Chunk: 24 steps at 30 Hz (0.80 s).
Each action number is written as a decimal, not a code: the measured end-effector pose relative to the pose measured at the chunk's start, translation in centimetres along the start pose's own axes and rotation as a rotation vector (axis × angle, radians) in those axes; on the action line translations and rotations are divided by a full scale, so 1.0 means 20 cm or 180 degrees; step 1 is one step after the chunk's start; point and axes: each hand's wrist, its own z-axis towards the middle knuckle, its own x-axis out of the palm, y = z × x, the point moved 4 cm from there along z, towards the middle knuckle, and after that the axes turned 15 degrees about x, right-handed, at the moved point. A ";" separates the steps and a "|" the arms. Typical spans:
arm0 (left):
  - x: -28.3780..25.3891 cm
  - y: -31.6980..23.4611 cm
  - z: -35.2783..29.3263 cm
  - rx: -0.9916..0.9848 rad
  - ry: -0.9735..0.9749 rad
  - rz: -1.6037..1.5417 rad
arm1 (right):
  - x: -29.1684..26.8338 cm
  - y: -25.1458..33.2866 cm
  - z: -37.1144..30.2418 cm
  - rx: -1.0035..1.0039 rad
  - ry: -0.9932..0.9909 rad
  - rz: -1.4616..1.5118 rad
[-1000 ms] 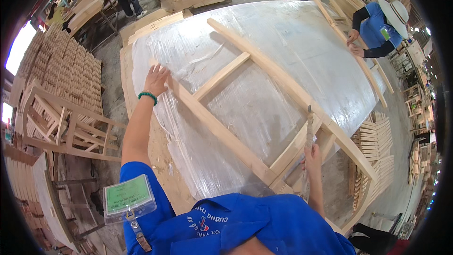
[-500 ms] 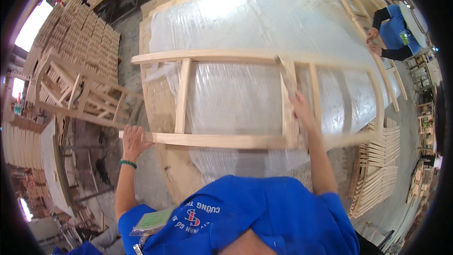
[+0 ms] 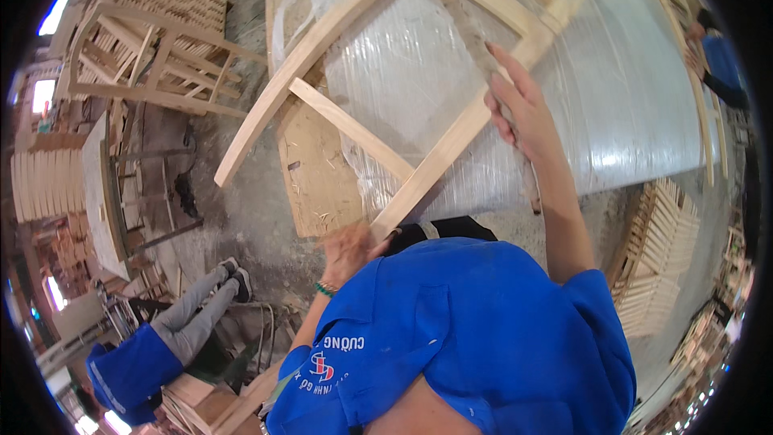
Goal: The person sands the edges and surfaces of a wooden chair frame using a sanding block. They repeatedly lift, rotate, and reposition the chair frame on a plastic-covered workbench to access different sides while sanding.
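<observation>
My blurred left fingers (image 3: 353,245) grip the wooden frame (image 3: 439,163), its far end cut off; over the frame, my right fingers (image 3: 509,71) clasp a slim tool (image 3: 465,31).

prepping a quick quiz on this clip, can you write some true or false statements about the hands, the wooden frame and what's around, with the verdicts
1. The right hand holds a long narrow tool. True.
2. The left hand holds the wooden frame in the middle of a crosspiece. False: it is at the near end of a long side rail.
3. The green bead bracelet is on the right wrist. False: it is on the left wrist.
4. Shiny plastic sheeting lies below part of the wooden frame. True.
5. The co-worker at the picture's lower left wears red trousers. False: the trousers are grey.
</observation>
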 end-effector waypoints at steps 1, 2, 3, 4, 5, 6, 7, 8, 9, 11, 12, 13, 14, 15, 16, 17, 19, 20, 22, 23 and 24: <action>0.02 -0.05 0.04 0.0077 -0.0079 -0.0128 | 0.01 -0.03 -0.11 0.0063 -0.0011 -0.0008; 0.03 -0.10 0.08 0.0107 -0.0225 -0.0355 | 0.00 -0.09 -0.21 0.0125 -0.0105 0.0118; 0.04 -0.15 0.11 0.0128 -0.0353 -0.0587 | -0.01 -0.18 -0.30 0.0193 -0.0195 0.0252; 0.05 -0.16 0.13 0.0145 -0.0468 -0.0828 | -0.01 -0.26 -0.39 0.0265 -0.0286 0.0390; 0.06 -0.16 0.14 0.0107 -0.0315 -0.0988 | -0.03 -0.35 -0.49 0.0468 -0.0386 0.0525; 0.07 -0.16 0.16 0.0062 -0.0150 -0.1139 | -0.03 -0.45 -0.59 0.0674 -0.0479 0.0673; 0.10 -0.17 0.16 0.0008 0.0023 -0.1288 | -0.02 -0.55 -0.69 0.0883 -0.0568 0.0824; 0.17 -0.14 0.15 -0.0223 0.0112 -0.2223 | 0.01 -0.63 -0.78 0.1034 -0.0567 0.0963; 0.23 -0.10 0.13 -0.0479 0.0206 -0.3138 | 0.06 -0.70 -0.88 0.1172 -0.0542 0.1102; 0.30 -0.11 0.12 -0.0504 0.0241 -0.3653 | 0.15 -0.84 -1.03 0.1288 -0.0586 0.1359; 0.32 -0.14 0.11 -0.0480 0.0191 -0.3741 | 0.20 -0.91 -1.08 0.1264 -0.0617 0.1496; 0.34 -0.19 0.10 -0.0456 0.0142 -0.3830 | 0.24 -0.96 -1.14 0.1236 -0.0646 0.1631; 0.36 -0.23 0.10 -0.0427 0.0081 -0.3910 | 0.28 -0.98 -1.19 0.1181 -0.0612 0.1629; 0.39 -0.28 0.08 -0.0489 0.0058 -0.4017 | 0.32 -1.00 -1.24 0.1140 -0.0573 0.1635; 0.41 -0.32 0.07 -0.0474 0.0033 -0.4076 | 0.36 -1.02 -1.28 0.1096 -0.0534 0.1636; 0.42 -0.38 0.07 -0.0464 0.0034 -0.4161 | 0.38 -1.03 -1.34 0.1092 -0.0633 0.1593; 0.47 -0.46 0.05 -0.0369 -0.0078 -0.4344 | 0.42 -1.05 -1.42 0.1176 -0.0699 0.1640; 0.48 -0.50 0.05 -0.0321 -0.0042 -0.4402 | 0.43 -1.07 -1.47 0.1229 -0.0770 0.1655; 0.50 -0.56 0.04 -0.0246 -0.0001 -0.4521 | 0.46 -1.13 -1.53 0.1377 -0.0810 0.1607; 0.51 -0.58 0.03 -0.0260 -0.0063 -0.4550 | 0.47 -1.16 -1.56 0.1442 -0.0820 0.1571; 0.52 -0.58 0.03 -0.0242 -0.0078 -0.4580 | 0.48 -1.18 -1.57 0.1420 -0.0818 0.1615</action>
